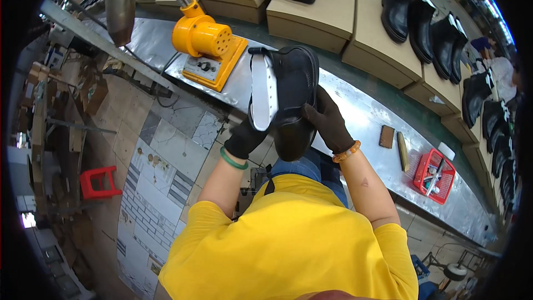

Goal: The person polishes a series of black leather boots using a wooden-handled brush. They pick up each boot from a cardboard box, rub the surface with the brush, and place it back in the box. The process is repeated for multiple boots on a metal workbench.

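- Handling a black shoe [298, 80] with both gloved hands, the person holds it up in front of the torso, by the near edge of the metal bench [358, 111]
- Right hand [327, 124]: thumb laid on the shoe's front, fingers curled round its right edge, gripping it
- Left hand [246, 139]: at the lower end of the white piece [263, 93] along the shoe's left side; its fingertips are hidden, so I cannot tell how far they close
- Step in hand, as I judge it: checking or arranging the shoe by hand, neither hand on a tool
- Next move probably calls for a steady right grip and a light left touch, so the white piece does not slip
- Yellow machine [206, 41] stands near the shoe; red basket [426, 191] sits well apart, to the right
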{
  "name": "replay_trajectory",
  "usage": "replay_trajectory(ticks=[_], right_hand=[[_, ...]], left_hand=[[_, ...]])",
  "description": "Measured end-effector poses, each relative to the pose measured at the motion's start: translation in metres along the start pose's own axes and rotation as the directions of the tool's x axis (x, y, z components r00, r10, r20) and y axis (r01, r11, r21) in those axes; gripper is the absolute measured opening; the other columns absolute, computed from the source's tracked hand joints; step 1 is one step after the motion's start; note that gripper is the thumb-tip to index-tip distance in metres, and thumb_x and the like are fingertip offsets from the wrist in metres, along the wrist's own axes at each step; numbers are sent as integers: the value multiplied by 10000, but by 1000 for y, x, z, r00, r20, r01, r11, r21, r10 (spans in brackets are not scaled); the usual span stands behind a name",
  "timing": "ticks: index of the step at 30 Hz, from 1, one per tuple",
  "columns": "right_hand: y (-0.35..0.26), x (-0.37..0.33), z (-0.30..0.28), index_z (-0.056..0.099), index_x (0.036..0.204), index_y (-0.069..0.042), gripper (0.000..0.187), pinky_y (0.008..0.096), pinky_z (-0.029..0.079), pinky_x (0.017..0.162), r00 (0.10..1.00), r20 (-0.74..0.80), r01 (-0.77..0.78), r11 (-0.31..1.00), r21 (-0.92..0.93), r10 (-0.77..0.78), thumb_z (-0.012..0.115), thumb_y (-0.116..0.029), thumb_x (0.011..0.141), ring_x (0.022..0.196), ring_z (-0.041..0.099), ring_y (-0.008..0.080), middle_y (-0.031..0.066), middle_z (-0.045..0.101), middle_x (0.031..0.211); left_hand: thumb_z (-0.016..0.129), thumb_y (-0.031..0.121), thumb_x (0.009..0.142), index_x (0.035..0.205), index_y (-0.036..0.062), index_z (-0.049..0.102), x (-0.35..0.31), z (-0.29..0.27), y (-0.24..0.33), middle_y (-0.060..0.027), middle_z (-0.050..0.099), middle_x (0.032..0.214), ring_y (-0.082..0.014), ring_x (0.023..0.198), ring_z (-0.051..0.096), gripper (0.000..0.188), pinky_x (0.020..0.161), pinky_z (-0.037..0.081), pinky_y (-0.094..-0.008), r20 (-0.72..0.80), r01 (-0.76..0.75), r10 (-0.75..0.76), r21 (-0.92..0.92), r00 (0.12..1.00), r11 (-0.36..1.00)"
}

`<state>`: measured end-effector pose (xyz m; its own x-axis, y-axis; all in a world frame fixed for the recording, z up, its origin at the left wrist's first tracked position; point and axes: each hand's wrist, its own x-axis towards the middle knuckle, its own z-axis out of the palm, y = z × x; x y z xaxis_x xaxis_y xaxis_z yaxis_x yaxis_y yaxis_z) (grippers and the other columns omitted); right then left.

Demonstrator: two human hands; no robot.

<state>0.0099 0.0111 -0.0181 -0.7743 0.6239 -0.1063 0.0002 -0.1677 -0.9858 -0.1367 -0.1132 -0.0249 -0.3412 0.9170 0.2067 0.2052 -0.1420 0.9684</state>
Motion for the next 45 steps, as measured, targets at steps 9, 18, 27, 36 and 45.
replay_trajectory(ticks=[9,18,27,36,45], right_hand=[[-6,26,52,316,1335,29,778,361,385,954,985,163,119,894,-432,-53,668,-376,772,1149,492,321,255,485,1237],[-22,34,84,257,1384,-41,809,367,389,954,894,448,255,838,-482,-15,686,-338,766,1173,475,318,218,479,1257],[25,3,-47,327,1368,-86,660,323,468,847,999,-52,-18,908,-419,-4,654,-102,796,1007,529,191,153,504,1208],[36,-84,-197,451,1270,-7,464,340,380,951,811,-484,-257,545,-798,-328,574,-171,853,1160,484,271,185,486,1274],[69,-131,-240,426,1268,20,623,409,391,947,772,-628,-600,216,-770,-94,658,-267,766,1132,494,343,231,506,1222]], left_hand=[[748,154,691,1211,88,516,-52,-33,-63,-63,549,1197,-200,1111,510,572,935,424,-341,-225,78,-125,-206,966,975],[723,131,709,1124,45,582,-87,-70,-75,-95,585,1145,-210,1052,547,447,909,435,-339,-440,0,101,224,892,975],[686,106,730,1027,12,626,-81,-190,-43,-102,633,1039,-215,975,590,317,873,462,-345,-683,143,229,442,694,886],[652,100,756,1044,17,621,-77,-226,-45,-104,630,1047,-221,975,587,301,865,463,-341,-682,166,248,480,688,862],[651,13,729,989,3,649,-78,-237,-38,-95,654,988,-199,922,606,260,845,466,-309,-521,106,318,630,792,769]])
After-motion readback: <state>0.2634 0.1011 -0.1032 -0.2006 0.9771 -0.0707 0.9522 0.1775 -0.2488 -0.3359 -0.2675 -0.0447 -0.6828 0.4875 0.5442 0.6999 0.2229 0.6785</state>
